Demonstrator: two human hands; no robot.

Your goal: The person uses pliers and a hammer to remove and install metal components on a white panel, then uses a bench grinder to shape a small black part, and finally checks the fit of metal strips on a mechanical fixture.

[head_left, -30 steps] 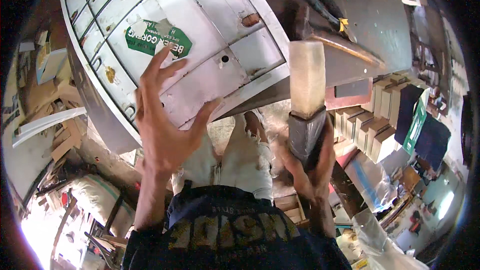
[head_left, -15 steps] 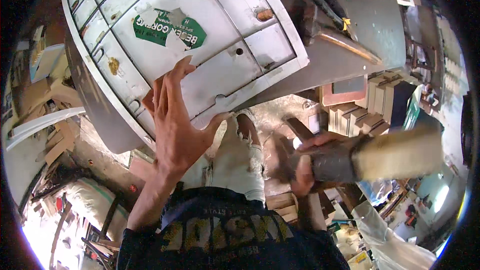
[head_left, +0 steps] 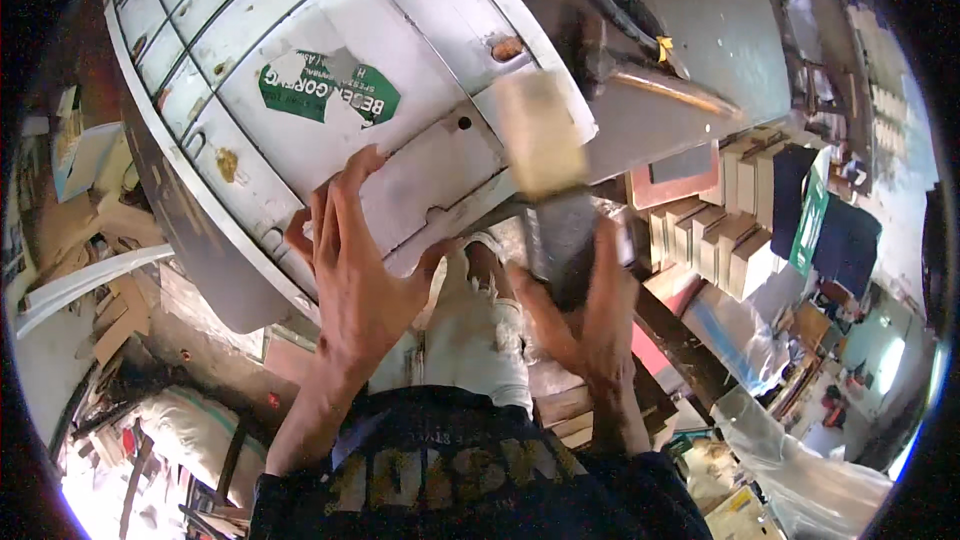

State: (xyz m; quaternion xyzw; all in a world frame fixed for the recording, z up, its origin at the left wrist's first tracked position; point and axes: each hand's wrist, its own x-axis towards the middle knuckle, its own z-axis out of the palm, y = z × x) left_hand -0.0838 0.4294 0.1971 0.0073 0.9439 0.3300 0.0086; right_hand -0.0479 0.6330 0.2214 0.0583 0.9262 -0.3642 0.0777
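Observation:
A big white panel (head_left: 420, 170) with dark grooves, holes and a torn green sticker (head_left: 328, 88) lies tilted across the dark table. My left hand (head_left: 355, 270) lies at its near edge, fingers spread over the white face and thumb out along the rim. In my right hand (head_left: 590, 325) is a wide brush (head_left: 543, 135), gripped by its dark lower part. The brush's pale tan end points up and crosses the panel's right corner. It is blurred by motion, so I cannot tell whether it touches the panel.
A wood-handled tool (head_left: 675, 88) and a dark curved object (head_left: 625, 10) lie on the grey tabletop (head_left: 735, 25). Stacked pale boxes or boards (head_left: 715, 240) stand at the right. A stuffed sack (head_left: 195, 430) sits low at the left, near scrap wood. Clear plastic sheeting (head_left: 800, 465) hangs lower right.
My right hand has swung the brush left and up, from pointing right off the table to the panel's corner. My left hand stays at the panel's edge.

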